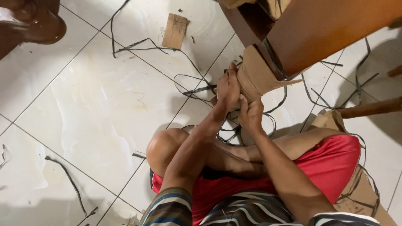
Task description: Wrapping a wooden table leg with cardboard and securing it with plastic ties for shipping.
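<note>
Both hands grip the cardboard wrap (255,75) slanting up-right on the wooden leg (318,33): left hand (228,88) fingers pressed flat, right hand (250,115) fingers pinching below.

Glossy white tiled floor (96,104), strap-littered

Seated on the tile floor (96,104), the person presses the left hand (228,88) and right hand (251,115) against cardboard wrap (256,77) around a wooden leg (318,33), black straps (197,88) scattered nearby.
</note>
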